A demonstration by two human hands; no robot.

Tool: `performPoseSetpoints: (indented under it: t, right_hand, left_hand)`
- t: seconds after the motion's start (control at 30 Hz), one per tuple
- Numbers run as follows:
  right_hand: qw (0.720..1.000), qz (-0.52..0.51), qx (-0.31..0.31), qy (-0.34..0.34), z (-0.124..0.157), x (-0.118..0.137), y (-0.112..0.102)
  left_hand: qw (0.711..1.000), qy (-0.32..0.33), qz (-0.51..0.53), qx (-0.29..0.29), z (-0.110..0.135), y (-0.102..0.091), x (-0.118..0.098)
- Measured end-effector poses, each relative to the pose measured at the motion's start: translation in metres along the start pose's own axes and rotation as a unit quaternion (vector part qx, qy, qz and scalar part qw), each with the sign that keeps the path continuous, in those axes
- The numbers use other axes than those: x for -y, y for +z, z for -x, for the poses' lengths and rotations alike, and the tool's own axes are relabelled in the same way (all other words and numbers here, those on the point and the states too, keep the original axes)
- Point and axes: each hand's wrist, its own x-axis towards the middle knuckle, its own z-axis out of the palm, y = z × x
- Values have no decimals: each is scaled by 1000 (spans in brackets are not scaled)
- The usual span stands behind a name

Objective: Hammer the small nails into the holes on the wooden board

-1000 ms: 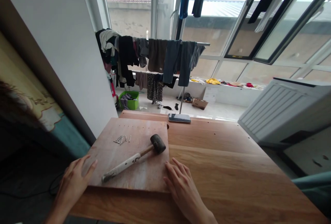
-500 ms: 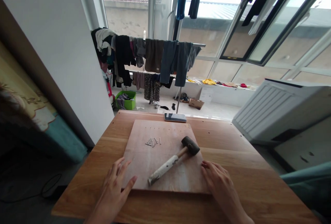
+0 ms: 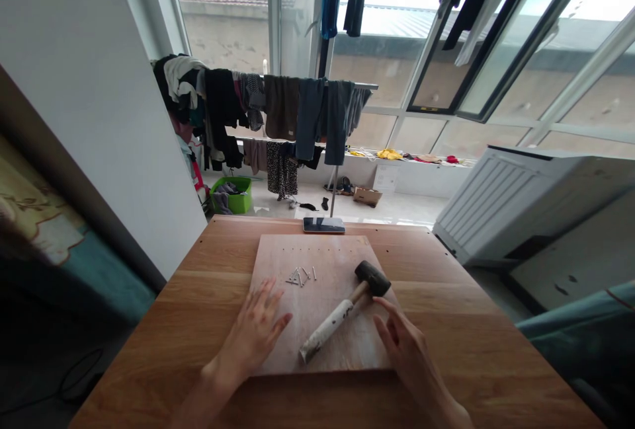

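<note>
A reddish wooden board [image 3: 325, 258] lies on a wooden table [image 3: 466, 350]. On the board rest a mallet [image 3: 344, 309] with a black head and a white handle, and several small nails [image 3: 300, 275] in a loose pile. My left hand [image 3: 255, 333] lies flat and open on the board's near left part, just below the nails. Over the board's near right corner my right hand [image 3: 404, 346] hovers open, its fingers spread, close to the mallet's handle without touching it.
A phone [image 3: 324, 225] lies at the table's far edge. Beyond it stand a drying rack full of clothes [image 3: 278, 108], a green basket [image 3: 233, 195] and a cardboard box [image 3: 367, 196]. A white unit [image 3: 526, 197] stands to the right, a white wall to the left.
The board with mallet and nails has shifted right toward the table's middle. Both hands left the board's near corners and moved inward, the left onto the board, the right toward the mallet.
</note>
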Motion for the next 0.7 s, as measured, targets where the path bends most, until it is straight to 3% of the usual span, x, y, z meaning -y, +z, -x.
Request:
performPoseSetpoints:
  t: [0.13, 0.2, 0.3, 0.5, 0.6, 0.7]
  right_hand:
    - [991, -16, 134, 21, -25, 22, 9]
    - [986, -16, 160, 41, -35, 26, 12]
    - [985, -35, 159, 60, -43, 27, 15]
    - [981, -90, 138, 102, -44, 22, 17]
    - [964, -174, 144, 142, -43, 17, 16]
    - [923, -301, 135, 197, -40, 11, 14]
  left_hand:
    - [998, 29, 26, 40, -44, 17, -4]
    - [994, 29, 64, 81, -65, 27, -9]
    - [987, 39, 101, 123, -89, 42, -22]
    - [974, 104, 146, 134, -117, 58, -58]
    - [970, 122, 166, 128, -123, 56, -68]
    - [975, 101, 163, 113, -125, 50, -64]
